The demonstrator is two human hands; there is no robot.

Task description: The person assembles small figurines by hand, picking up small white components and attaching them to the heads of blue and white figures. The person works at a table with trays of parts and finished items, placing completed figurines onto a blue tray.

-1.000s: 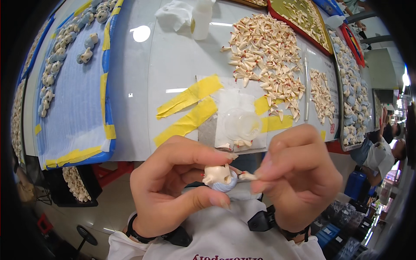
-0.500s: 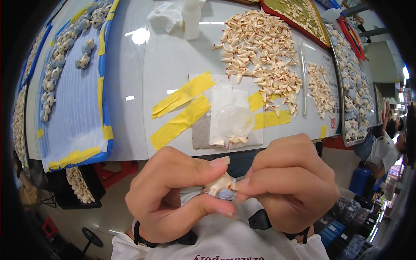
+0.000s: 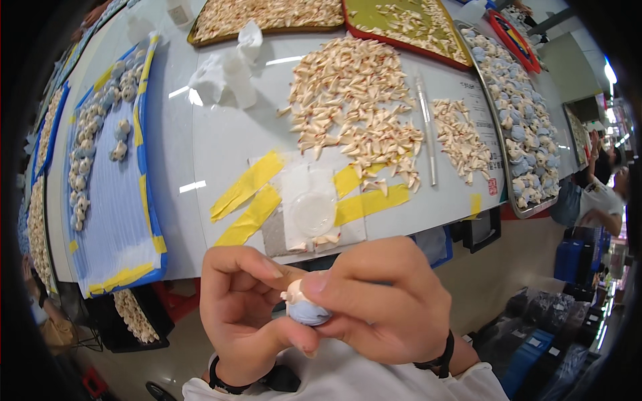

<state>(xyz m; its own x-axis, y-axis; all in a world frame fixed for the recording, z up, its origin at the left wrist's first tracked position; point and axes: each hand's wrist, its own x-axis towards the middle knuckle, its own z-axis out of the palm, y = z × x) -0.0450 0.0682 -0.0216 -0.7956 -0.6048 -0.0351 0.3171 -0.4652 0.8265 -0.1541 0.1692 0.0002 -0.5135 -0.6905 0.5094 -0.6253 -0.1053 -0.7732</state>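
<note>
A small cream and pale blue figurine (image 3: 306,312) is held between both hands, just off the table's front edge. My left hand (image 3: 241,307) has it between thumb and fingers from the left side. From the right, my right hand (image 3: 388,297) pinches it too, with a fingertip pressed on its cream upper part. The fingers cover much of the figurine. Just beyond my hands, a clear round dish (image 3: 314,214) rests on white paper, with a few cream pointed pieces (image 3: 324,239) beside it.
Behind the dish lies a large pile of red-tipped pointed pieces (image 3: 354,100), with a smaller pile (image 3: 460,137) to the right. Between them is a metal rod (image 3: 426,130). A blue-lined tray (image 3: 117,207) of figurines stands left; a metal tray (image 3: 518,209) of figurines stands right.
My view has shifted, so the table appears further left and lower. Both hands have drawn closer together, and the figurine is turned to show more of its blue side.
</note>
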